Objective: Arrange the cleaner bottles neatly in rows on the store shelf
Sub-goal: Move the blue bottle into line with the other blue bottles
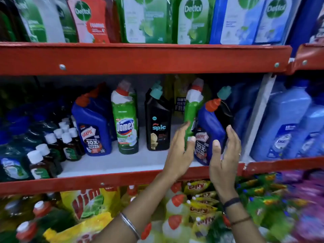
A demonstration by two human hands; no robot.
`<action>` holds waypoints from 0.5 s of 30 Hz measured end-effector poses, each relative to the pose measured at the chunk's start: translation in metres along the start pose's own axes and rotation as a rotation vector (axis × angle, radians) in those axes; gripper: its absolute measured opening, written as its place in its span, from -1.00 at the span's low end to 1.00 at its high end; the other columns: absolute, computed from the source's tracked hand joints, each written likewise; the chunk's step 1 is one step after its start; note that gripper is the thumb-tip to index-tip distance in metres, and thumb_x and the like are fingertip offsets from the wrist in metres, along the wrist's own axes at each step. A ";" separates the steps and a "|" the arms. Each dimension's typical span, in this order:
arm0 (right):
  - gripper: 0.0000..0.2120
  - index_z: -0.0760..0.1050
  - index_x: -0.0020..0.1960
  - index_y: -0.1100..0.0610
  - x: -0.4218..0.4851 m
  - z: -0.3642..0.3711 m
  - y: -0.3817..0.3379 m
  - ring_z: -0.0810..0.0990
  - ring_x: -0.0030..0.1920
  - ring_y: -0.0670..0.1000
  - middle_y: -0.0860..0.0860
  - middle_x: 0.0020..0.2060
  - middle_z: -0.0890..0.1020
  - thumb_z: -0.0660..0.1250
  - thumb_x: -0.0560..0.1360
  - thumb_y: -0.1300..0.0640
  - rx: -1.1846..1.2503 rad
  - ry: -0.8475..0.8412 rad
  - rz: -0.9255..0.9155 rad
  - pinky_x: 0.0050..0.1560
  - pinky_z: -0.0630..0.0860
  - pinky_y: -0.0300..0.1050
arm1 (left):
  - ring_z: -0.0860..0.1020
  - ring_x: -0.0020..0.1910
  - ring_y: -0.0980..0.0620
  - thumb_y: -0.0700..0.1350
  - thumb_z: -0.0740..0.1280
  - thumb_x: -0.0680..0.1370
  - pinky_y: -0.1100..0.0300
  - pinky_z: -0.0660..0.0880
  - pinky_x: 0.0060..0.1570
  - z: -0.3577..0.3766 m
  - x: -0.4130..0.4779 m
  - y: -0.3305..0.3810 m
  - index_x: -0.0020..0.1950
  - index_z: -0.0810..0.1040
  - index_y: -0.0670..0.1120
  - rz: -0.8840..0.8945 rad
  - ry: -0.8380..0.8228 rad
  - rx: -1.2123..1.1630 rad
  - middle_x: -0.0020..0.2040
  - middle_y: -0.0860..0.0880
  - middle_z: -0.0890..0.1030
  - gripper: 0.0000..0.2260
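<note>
On the middle shelf (112, 163) stand a blue Harpic bottle (93, 127), a green Domex bottle (125, 123) and a black Spic bottle (157, 125) in a row. Right of them a second green Domex bottle (191, 109) leans, with my left hand (178, 151) wrapped around its lower part. A second blue Harpic bottle (208, 130) tilts beside it. My right hand (225, 155) hovers just to that bottle's right, fingers apart, holding nothing. Another black bottle (225, 102) with a teal cap stands behind.
Small brown bottles with white caps (52, 148) crowd the shelf's left. Large blue bottles (284, 123) fill the bay to the right. A red shelf beam (140, 58) hangs above with Dettol packs (192, 20) on it. Pouches and bottles (177, 213) fill the shelf below.
</note>
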State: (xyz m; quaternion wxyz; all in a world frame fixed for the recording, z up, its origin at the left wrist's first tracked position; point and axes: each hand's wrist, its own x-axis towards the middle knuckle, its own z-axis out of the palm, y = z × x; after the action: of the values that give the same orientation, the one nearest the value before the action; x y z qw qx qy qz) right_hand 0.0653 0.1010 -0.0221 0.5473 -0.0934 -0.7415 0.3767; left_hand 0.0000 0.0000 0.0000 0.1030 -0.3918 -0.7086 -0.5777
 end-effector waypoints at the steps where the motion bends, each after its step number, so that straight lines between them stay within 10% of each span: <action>1: -0.43 0.18 0.48 0.08 -0.001 0.000 0.005 0.23 0.48 -0.01 0.01 0.45 0.29 0.08 0.55 -0.16 0.019 0.004 0.068 0.49 0.21 0.05 | 0.30 0.47 0.12 -0.13 0.16 0.64 0.06 0.26 0.48 0.005 0.004 -0.004 0.49 0.25 0.00 -0.080 0.020 -0.050 0.44 0.10 0.34 -0.60; 8: -0.48 0.26 0.36 0.14 0.003 0.003 0.043 0.48 0.29 0.09 0.13 0.30 0.44 0.37 0.50 0.02 0.102 -0.105 0.243 0.29 0.47 0.09 | 0.42 0.32 0.07 -0.26 0.16 0.63 0.17 0.36 0.35 0.032 0.014 -0.017 0.45 0.29 -0.10 -0.349 -0.047 -0.110 0.39 -0.07 0.45 -0.62; 15: -0.53 0.31 0.22 0.00 0.026 -0.017 0.063 0.54 -0.03 -0.41 -0.19 0.05 0.52 0.45 0.42 0.19 0.210 -0.236 0.285 -0.02 0.49 -0.46 | 0.51 0.29 -0.02 -0.13 0.21 0.53 -0.11 0.50 0.29 0.046 0.011 -0.020 0.40 0.33 0.00 -0.358 0.008 -0.115 0.34 -0.10 0.49 -0.58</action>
State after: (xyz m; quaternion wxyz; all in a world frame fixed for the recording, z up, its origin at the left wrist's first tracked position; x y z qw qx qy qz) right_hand 0.0536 0.1670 -0.0423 0.4048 -0.0948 -0.7363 0.5338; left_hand -0.0071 0.0457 -0.0229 -0.0213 -0.2624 -0.7324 -0.6279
